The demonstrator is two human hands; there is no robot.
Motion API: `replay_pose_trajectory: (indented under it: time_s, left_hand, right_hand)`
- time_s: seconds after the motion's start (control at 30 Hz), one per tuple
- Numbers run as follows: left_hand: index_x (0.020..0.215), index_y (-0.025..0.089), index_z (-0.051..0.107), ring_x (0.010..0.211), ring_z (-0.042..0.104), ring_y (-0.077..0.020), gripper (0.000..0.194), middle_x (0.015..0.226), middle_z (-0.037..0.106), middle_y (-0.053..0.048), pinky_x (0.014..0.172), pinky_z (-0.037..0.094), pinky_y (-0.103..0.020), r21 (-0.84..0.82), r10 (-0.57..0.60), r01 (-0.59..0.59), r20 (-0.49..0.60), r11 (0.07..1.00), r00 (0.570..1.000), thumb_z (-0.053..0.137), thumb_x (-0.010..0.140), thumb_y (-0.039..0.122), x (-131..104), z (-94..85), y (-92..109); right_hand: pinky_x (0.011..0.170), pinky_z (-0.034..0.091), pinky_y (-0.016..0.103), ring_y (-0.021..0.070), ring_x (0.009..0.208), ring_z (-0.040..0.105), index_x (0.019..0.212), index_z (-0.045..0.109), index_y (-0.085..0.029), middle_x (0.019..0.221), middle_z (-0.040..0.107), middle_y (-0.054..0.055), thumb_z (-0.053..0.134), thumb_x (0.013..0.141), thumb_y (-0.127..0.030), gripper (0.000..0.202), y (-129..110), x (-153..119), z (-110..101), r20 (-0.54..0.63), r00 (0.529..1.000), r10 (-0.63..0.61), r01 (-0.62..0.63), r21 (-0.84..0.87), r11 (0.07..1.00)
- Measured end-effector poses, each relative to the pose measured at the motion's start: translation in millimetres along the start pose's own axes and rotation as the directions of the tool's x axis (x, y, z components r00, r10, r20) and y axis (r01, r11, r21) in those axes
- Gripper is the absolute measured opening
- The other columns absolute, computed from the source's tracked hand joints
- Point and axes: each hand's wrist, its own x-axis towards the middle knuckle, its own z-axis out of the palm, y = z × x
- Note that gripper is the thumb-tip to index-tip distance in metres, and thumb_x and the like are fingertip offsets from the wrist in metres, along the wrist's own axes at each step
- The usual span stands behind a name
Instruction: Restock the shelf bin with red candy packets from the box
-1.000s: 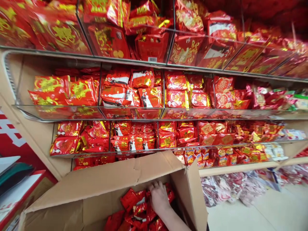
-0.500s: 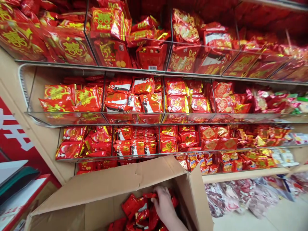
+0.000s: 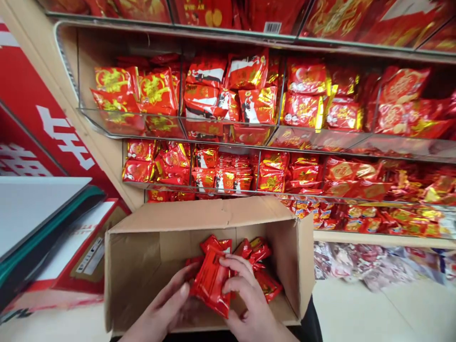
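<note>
Both hands, left [image 3: 167, 304] and right [image 3: 245, 297], clasp a red packet [image 3: 211, 281] over the box [image 3: 142, 256], steadying its slippery foil.

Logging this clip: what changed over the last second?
The left hand has come into the box; both hands, the right hand too, now hold a red packet lifted off the pile. The view tilted down. Box and shelves stayed put.
</note>
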Motion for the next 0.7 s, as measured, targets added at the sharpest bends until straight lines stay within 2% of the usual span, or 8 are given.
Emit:
replay_pose_trajectory:
  time_s: [0.1, 0.17, 0.27, 0.37, 0.43, 0.5, 0.6, 0.7]
  left_hand:
    - [0.128, 0.026, 0.031, 0.081, 0.061, -0.0201, 0.054, 0.094, 0.064, -0.007, 0.066, 0.043, -0.031, -0.070, 0.033, -0.021, 0.177, 0.997, 0.984, 0.048, 0.080, 0.040, 7.5, 26.9, 9.4]
    - [0.129, 0.026, 0.029, 0.081, 0.059, -0.0191, 0.059, 0.095, 0.062, -0.007, 0.066, 0.042, -0.029, 0.046, 0.103, -0.118, 0.242, 0.992, 0.965, 0.052, 0.077, 0.040, 8.7, 33.1, 14.3]
    - [0.120, 0.024, 0.045, 0.072, 0.054, -0.0148, 0.053, 0.087, 0.059, -0.003, 0.064, 0.042, -0.025, 0.421, 0.197, -0.277, 0.223, 0.864, 0.955, 0.061, 0.071, 0.035, 9.2, 35.3, 20.2]
    - [0.105, 0.021, 0.059, 0.085, 0.053, -0.0183, 0.035, 0.091, 0.059, -0.004, 0.078, 0.042, -0.027, 0.602, 0.294, -0.354, 0.200, 0.715, 0.935, 0.061, 0.072, 0.032, 12.1, 41.7, 24.9]
    - [0.108, 0.019, 0.057, 0.093, 0.052, -0.0203, 0.034, 0.098, 0.061, -0.005, 0.087, 0.040, -0.031, 0.505, 0.268, -0.357, 0.243, 0.786, 0.932, 0.057, 0.075, 0.030, 14.8, 48.1, 25.5]
    - [0.110, 0.018, 0.055, 0.088, 0.055, -0.0190, 0.034, 0.096, 0.064, -0.005, 0.083, 0.043, -0.030, 0.381, 0.222, -0.311, 0.260, 0.871, 0.940, 0.053, 0.078, 0.029, 17.3, 53.3, 23.0]
    - [0.106, 0.015, 0.056, 0.074, 0.057, -0.0168, 0.033, 0.088, 0.066, -0.005, 0.062, 0.047, -0.024, 0.359, 0.181, -0.255, 0.228, 0.898, 0.957, 0.054, 0.077, 0.031, 20.5, 56.0, 14.8]
    - [0.109, 0.018, 0.053, 0.072, 0.058, -0.0166, 0.034, 0.091, 0.066, -0.005, 0.054, 0.046, -0.022, 0.379, 0.168, -0.232, 0.195, 0.896, 0.966, 0.053, 0.078, 0.032, 22.4, 54.2, 6.8]
  right_hand:
    - [0.098, 0.031, 0.044, 0.0221, 0.121, 0.032, 0.092, 0.047, -0.024, 0.122, 0.044, 0.005, 0.048, 0.069, -0.002, 0.032, 0.6, -6.3, -3.5, 0.022, 1.000, -0.002, 0.003, -0.019, 1.000]
    - [0.096, 0.034, 0.042, 0.0207, 0.117, 0.038, 0.098, 0.046, -0.025, 0.117, 0.049, 0.006, 0.045, 0.076, -0.005, 0.029, 3.4, -9.5, -5.5, 0.006, 0.999, 0.034, -0.034, 0.025, 0.999]
    - [0.085, 0.044, 0.035, 0.0183, 0.099, 0.052, 0.102, 0.046, -0.023, 0.102, 0.056, 0.007, 0.046, 0.083, -0.018, 0.020, 2.9, -10.7, -3.5, -0.052, 0.962, 0.267, -0.251, 0.211, 0.945]
    - [0.062, 0.052, 0.027, 0.0144, 0.074, 0.057, 0.096, 0.045, -0.022, 0.083, 0.055, 0.003, 0.050, 0.082, -0.033, 0.019, -2.7, -7.6, 2.4, -0.018, 0.864, 0.502, -0.421, 0.519, 0.744]
    - [0.043, 0.049, 0.022, 0.0113, 0.058, 0.054, 0.095, 0.044, -0.021, 0.077, 0.053, 0.001, 0.051, 0.080, -0.039, 0.024, -4.6, -5.1, 5.2, 0.063, 0.828, 0.557, -0.463, 0.636, 0.617]
    - [0.034, 0.043, 0.019, 0.0092, 0.050, 0.049, 0.093, 0.044, -0.021, 0.074, 0.053, 0.000, 0.052, 0.079, -0.041, 0.026, -2.6, -3.8, 6.3, 0.114, 0.811, 0.573, -0.501, 0.642, 0.580]
    - [0.058, 0.051, 0.025, 0.0128, 0.068, 0.057, 0.097, 0.047, -0.020, 0.083, 0.059, 0.003, 0.055, 0.078, -0.037, 0.026, 3.7, -2.9, 6.5, 0.069, 0.849, 0.524, -0.455, 0.600, 0.658]
    - [0.079, 0.047, 0.030, 0.0172, 0.090, 0.057, 0.104, 0.049, -0.021, 0.097, 0.062, 0.005, 0.057, 0.077, -0.032, 0.030, 3.1, 1.0, 5.5, 0.106, 0.895, 0.434, -0.410, 0.582, 0.703]
